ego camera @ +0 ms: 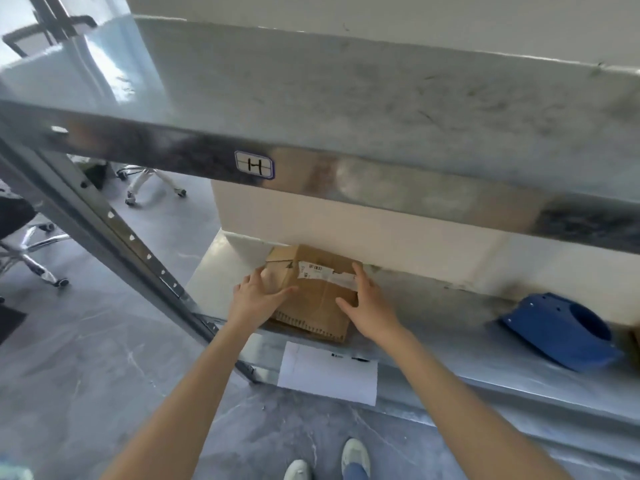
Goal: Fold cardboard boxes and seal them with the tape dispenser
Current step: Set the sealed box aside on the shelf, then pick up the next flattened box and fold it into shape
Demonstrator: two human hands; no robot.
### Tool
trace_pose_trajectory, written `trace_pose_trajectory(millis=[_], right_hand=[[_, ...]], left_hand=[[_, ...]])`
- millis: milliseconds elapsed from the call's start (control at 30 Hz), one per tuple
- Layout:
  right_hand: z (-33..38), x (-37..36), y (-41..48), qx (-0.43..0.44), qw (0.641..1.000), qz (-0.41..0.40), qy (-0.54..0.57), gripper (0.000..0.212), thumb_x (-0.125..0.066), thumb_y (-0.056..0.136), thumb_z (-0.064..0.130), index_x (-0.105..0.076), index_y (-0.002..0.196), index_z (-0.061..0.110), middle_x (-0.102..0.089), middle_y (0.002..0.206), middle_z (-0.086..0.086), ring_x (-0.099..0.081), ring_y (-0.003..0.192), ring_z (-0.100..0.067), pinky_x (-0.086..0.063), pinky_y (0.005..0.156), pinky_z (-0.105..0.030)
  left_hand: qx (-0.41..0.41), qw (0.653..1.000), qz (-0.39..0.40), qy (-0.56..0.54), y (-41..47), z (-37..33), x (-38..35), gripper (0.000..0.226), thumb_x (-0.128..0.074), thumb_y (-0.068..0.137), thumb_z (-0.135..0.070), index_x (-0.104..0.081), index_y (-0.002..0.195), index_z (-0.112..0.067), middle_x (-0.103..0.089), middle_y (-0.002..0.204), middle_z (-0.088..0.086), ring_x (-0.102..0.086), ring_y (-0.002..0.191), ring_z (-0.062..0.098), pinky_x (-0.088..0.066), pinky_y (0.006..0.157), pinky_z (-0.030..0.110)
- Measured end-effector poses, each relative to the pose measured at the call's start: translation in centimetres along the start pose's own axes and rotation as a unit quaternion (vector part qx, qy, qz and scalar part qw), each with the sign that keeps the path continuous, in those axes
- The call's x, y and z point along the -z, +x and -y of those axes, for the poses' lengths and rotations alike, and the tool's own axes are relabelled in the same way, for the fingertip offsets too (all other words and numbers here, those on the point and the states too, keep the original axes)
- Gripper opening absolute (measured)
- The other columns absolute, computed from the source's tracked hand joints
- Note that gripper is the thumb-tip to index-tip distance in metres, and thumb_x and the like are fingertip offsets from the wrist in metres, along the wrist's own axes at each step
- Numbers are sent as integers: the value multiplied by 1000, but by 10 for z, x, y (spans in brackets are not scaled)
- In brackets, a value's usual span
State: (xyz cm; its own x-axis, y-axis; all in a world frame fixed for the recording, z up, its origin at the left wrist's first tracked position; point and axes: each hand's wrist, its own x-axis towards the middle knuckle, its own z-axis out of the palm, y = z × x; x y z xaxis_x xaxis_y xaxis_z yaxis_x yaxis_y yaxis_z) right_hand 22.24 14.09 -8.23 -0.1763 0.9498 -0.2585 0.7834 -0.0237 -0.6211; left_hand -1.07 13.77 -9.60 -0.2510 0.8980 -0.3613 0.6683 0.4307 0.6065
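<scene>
Label (325, 271) print on box (311, 306) too small to read; sheet (325, 375) text likewise; shoes (355, 457) cut by bottom edge

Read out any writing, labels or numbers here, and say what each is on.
"H": handwritten on the sticker on the upper shelf beam.
Shipping label on the cardboard box: barcode and print, too blurred to read.
White sheet at the lower shelf edge: small dark print, unreadable.

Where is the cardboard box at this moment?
Head view, centre: the cardboard box lies on the lower shelf between the left hand and right hand, behind the white paper, left of the blue part.
</scene>
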Motion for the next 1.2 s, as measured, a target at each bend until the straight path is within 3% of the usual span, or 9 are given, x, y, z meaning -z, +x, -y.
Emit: trace_pose_trajectory(millis=[100,233,367,533,667,867,1000,1100,1200], right_hand=[[3,6,-12,3,998,-41,41,91,-62,95,39,3,157,27,-32,157,-6,-40,138,-24,-41,108,-38],[-1,22,-37,12,988,-136,75,99,-69,91,33,5,157,28,-40,153,-3,-49,129,-21,-43,98,-29],[-17,43,-63,16,968,-241,74,102,-76,85,29,-3,157,29,-41,153,-1,-54,124,-17,-45,93,-21],[-42,69,-99,-26,946,-306,104,94,-74,86,30,-12,156,34,-45,147,2,-59,112,-11,-56,90,-34],[-64,84,-121,-50,941,-324,86,86,-75,85,31,-23,153,35,-49,121,4,-54,92,-6,-55,87,-35],[-100,106,-125,-46,944,-321,66,79,-75,85,28,-30,150,31,-47,115,2,-51,68,-4,-50,71,-24],[-117,121,-124,-12,953,-298,52,76,-73,85,43,-32,148,29,-50,123,2,-52,81,-3,-54,71,-26],[-124,133,-125,16,963,-269,31,72,-66,86,55,-34,145,30,-50,125,9,-57,87,-7,-55,71,-29],[-130,144,-123,39,967,-250,40,68,-60,85,62,-39,141,28,-53,127,10,-56,95,-5,-52,72,-23]], left_hand=[[-19,997,8,-78,-2,-3,6,114,-77,60,-73,-29,152,-24,-42,140,8,-46,129,33,-42,107,54],[-87,986,46,-135,-14,-23,4,123,-70,43,-79,-31,149,-30,-45,133,0,-54,118,24,-52,97,49],[-187,967,91,-146,-29,-53,-10,118,-82,49,-65,-27,149,-37,-50,132,-7,-56,114,11,-49,101,45],[-306,932,127,-145,-53,-81,-45,109,-83,59,-51,-20,147,-51,-52,133,-8,-54,121,13,-49,101,50],[-339,922,126,-139,-63,-100,-74,109,-88,67,-27,-20,149,-50,-50,135,-8,-54,121,9,-50,100,41],[-331,919,139,-162,-72,-124,-107,99,-85,75,-16,-24,147,-46,-49,133,-17,-53,120,7,-52,96,33],[-303,929,104,-186,-77,-132,-116,94,-87,74,-23,-30,148,-36,-49,142,-10,-52,123,7,-54,95,33],[-294,930,66,-211,-88,-145,-116,86,-87,73,-32,-36,142,-37,-46,143,-9,-49,125,6,-53,89,21],[-283,927,32,-244,-102,-156,-115,83,-86,73,-33,-40,142,-31,-46,142,-10,-48,126,5,-51,87,21]])
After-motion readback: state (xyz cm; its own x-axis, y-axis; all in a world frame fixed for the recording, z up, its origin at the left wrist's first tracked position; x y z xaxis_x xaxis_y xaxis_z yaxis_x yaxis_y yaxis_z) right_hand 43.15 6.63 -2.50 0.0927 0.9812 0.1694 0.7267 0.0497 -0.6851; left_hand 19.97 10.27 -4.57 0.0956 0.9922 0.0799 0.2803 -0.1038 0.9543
